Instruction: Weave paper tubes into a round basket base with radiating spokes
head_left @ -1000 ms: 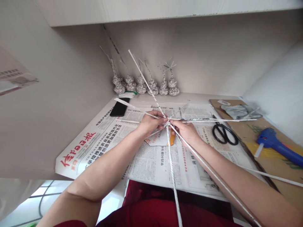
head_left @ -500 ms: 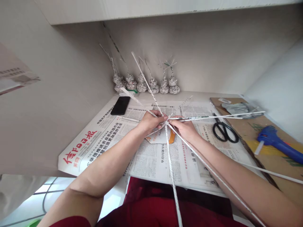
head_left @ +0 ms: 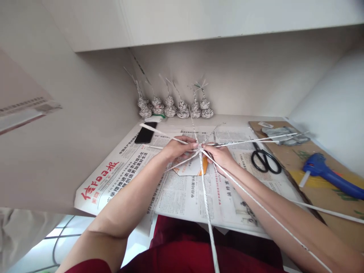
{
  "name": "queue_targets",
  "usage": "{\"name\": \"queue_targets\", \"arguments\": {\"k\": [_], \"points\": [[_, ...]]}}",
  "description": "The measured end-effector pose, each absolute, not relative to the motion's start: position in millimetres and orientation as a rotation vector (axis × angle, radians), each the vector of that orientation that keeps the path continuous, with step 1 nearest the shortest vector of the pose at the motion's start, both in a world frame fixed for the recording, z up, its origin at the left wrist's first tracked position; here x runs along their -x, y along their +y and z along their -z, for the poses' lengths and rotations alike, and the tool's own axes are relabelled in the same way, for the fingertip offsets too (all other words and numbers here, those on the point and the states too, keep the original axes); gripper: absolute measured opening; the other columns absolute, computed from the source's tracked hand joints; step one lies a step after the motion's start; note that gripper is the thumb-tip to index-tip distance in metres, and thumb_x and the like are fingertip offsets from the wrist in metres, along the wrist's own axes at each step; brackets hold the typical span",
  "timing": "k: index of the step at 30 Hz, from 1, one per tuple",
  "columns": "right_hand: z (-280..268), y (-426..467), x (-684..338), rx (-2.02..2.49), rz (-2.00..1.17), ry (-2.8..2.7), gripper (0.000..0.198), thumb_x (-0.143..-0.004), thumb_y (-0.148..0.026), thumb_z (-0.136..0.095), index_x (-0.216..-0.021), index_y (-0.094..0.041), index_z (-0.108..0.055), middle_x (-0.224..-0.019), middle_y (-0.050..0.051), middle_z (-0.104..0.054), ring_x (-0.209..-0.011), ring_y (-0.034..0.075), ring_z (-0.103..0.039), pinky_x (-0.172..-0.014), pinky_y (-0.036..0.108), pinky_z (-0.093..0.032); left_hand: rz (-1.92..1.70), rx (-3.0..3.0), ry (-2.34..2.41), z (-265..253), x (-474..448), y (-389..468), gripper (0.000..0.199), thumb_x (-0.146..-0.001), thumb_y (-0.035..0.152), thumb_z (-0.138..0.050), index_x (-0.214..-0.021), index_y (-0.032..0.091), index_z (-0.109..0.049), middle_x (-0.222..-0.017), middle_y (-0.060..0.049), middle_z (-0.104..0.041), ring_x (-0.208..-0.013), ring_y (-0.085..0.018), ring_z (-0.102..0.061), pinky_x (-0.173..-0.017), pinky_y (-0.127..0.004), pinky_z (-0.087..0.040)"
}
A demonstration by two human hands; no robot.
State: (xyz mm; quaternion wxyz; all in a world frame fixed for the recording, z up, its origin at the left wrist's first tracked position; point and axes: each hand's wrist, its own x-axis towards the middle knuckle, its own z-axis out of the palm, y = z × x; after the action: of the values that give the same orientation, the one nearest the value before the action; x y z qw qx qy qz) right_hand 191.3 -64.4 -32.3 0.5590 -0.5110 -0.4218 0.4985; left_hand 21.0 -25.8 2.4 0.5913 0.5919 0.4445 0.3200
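1. Location: the paper strips fan out from a crossing above the middle of the newspaper.
2. Left hand, above the newspaper: grip pinching paper strips near the crossing.
3. Right hand, above the newspaper: grip likewise pinching paper strips; its underside fingers are partly hidden.
4. Advised: hold the crossing firmly with one thumb while the other hand folds, pulling evenly to avoid creasing.
5. Risk: the long strip reaching past the newspaper's near edge, along the right forearm, could snag.
6. Scissors, at the newspaper's right side: not in use.
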Motion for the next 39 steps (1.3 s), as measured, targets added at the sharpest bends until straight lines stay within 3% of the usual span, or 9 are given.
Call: {"name": "queue_targets", "arguments": {"k": [8,14,18,22,26,31,39], "points": [[30.4,-58.3,-203.4,1.255,-1.137,-1.017,0.029,-0.066,-0.042,-0.071,-0.057,-0.015,-0.065,-0.049,0.001,-0.061,-0.035,0.009,-0.042,-0.034,0.023,-0.029,-0.686,-1.562,1.108,-8.9,-13.8,-43.1,0.022,-0.07,0.033,-0.073,-0.085,0.017,-0.075,-0.073,-0.007,-0.069,-0.06,-0.014,-0.062,-0.041,-0.016,-0.043],[23.9,-59.8,-201.3,1.11,-1.369,-0.991,0.022,-0.061,-0.034,-0.072,-0.057,-0.015,-0.062,-0.045,0.0,-0.057,-0.035,0.008,-0.041,-0.031,0.021,-0.022,-0.584,-1.478,1.039,-27.1,4.8,-79.8,0.032,-0.075,0.028,-0.068,-0.107,0.022,-0.071,-0.108,-0.011,-0.068,-0.094,-0.022,-0.065,-0.047,-0.019,-0.052],[23.5,-58.7,-202.1,1.102,-1.39,-1.009,0.021,-0.06,-0.033,-0.072,-0.06,-0.015,-0.061,-0.044,0.0,-0.057,-0.033,0.008,-0.039,-0.031,0.02,-0.019,-0.583,-1.368,1.08,-36.3,21.4,-85.8,0.031,-0.072,0.025,-0.072,-0.103,0.021,-0.072,-0.121,-0.012,-0.063,-0.1,-0.023,-0.063,-0.054,-0.024,-0.056],[20.7,-62.2,-201.2,1.09,-1.386,-1.063,0.022,-0.061,-0.033,-0.071,-0.058,-0.015,-0.06,-0.043,0.0,-0.057,-0.032,0.007,-0.036,-0.031,0.021,-0.016,-0.672,-1.221,1.088,-35.9,18.9,-73.6,0.032,-0.064,0.019,-0.079,-0.095,0.014,-0.073,-0.101,-0.013,-0.07,-0.082,-0.016,-0.066,-0.059,-0.023,-0.053],[15.8,-68.9,-196.4,1.053,-1.4,-1.045,0.022,-0.06,-0.032,-0.072,-0.061,-0.015,-0.06,-0.046,-0.001,-0.058,-0.035,0.007,-0.04,-0.032,0.02,-0.02,-0.847,-1.205,1.107,-24.8,-11.4,-63.1,0.032,-0.058,0.016,-0.083,-0.088,0.011,-0.072,-0.067,-0.004,-0.067,-0.053,-0.007,-0.055,-0.048,-0.018,-0.042],[14.3,-72.0,-192.2,1.068,-1.432,-0.966,0.026,-0.054,-0.032,-0.077,-0.064,-0.015,-0.059,-0.047,-0.001,-0.058,-0.038,0.008,-0.044,-0.034,0.019,-0.024,-1.018,-1.223,1.147,-10.7,-39.1,-59.7,0.022,-0.058,0.016,-0.082,-0.073,0.011,-0.067,-0.053,0.002,-0.059,-0.042,-0.004,-0.046,-0.042,-0.016,-0.034],[28.1,-69.2,-193.7,1.081,-1.386,-1.113,0.03,-0.057,-0.04,-0.078,-0.06,-0.015,-0.062,-0.048,0.001,-0.06,-0.041,0.01,-0.049,-0.038,0.022,-0.03,-1.009,-1.338,1.248,5.1,-31.4,-59.4,0.024,-0.06,0.016,-0.08,-0.078,0.012,-0.065,-0.049,0.004,-0.056,-0.039,-0.006,-0.045,-0.042,-0.018,-0.034]]}}
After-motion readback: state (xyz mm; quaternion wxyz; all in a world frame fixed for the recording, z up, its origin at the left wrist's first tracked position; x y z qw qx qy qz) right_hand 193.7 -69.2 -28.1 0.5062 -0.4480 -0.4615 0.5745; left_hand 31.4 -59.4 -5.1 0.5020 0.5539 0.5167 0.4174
